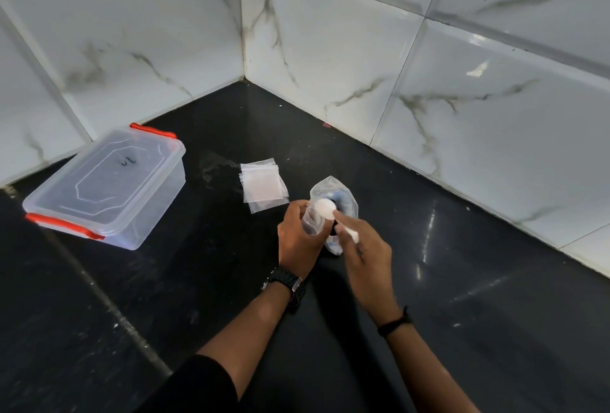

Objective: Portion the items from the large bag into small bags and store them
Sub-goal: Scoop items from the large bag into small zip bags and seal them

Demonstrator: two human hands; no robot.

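Observation:
The large clear bag point(343, 196) stands on the black counter in the middle of the view, with blue and white items showing inside it. My left hand point(298, 237) grips a small clear bag point(313, 222) just in front of it. My right hand point(364, 247) pinches small white pieces; a round white disc point(324, 209) sits at the small bag's mouth and a second white piece point(352, 234) lies between the fingers. A stack of several empty small bags point(263, 184) lies flat to the left of the large bag.
A clear plastic storage box point(109, 186) with red clips and its lid on sits at the left of the counter. White marbled tile walls point(330, 49) meet in a corner behind. The black counter point(462, 280) stretches right and toward me.

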